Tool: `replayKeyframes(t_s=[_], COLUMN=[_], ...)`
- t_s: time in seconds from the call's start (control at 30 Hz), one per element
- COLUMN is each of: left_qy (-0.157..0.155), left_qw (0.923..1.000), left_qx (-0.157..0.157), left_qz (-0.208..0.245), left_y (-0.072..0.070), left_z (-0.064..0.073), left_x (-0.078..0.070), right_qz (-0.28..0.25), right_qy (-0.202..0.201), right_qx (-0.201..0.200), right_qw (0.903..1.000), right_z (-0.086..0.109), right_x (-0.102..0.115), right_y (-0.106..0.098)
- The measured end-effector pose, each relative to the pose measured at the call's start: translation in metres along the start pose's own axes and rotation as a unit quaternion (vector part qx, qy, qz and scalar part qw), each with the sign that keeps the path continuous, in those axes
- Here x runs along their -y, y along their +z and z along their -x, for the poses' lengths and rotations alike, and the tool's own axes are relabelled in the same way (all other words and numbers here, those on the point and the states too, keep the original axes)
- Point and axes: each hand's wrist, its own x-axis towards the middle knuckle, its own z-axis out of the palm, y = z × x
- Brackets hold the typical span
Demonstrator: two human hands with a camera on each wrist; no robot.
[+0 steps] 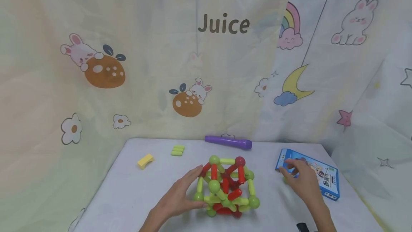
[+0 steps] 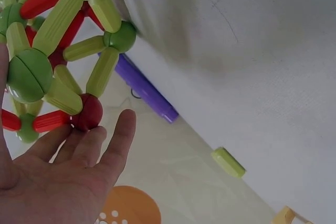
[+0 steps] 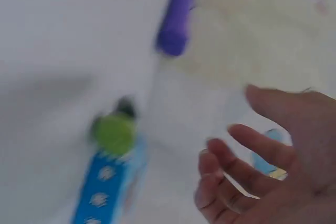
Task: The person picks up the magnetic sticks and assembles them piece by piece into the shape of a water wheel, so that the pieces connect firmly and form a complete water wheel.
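A magnetic ball-and-rod structure (image 1: 225,200) of green and red balls joined by light green and red rods stands on the table. My left hand (image 1: 180,196) holds its left side, the thumb at a low green ball and the fingers higher up. In the left wrist view, the fingers (image 2: 86,148) lie against a red ball (image 2: 88,113). My right hand (image 1: 302,182) hovers over a blue box (image 1: 329,178), its fingers loosely bent with nothing between them. Close by, a green ball (image 3: 115,134) sits at the box's end, blurred in the right wrist view and partly hidden in the head view.
A purple microphone-shaped stick (image 1: 228,142) lies along the table's back edge. Several light green rods (image 1: 177,150) lie at the back left, near a yellow arch block (image 1: 146,161). A printed curtain (image 1: 154,63) hangs behind the table. A black object (image 1: 302,227) shows at the front edge.
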Motion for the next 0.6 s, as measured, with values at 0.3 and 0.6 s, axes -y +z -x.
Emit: replayKeyframes(t_s=[0.3,0.6], left_qy=[0.001,-0.01], left_qw=[1.0,0.9999], left_qx=[0.001,0.005], left_qz=[-0.008,-0.001], left_y=[0.0,0.0], left_z=[-0.002,-0.001], left_x=[0.001,-0.002], right_qz=[0.089,0.038], right_qy=[0.036,0.017], right_qx=[0.188,0.194], right_qw=[0.9775,0.9801], right_z=[-0.011,-0.002], right_x=[-0.065,-0.035], right_y=[0.016,0.008])
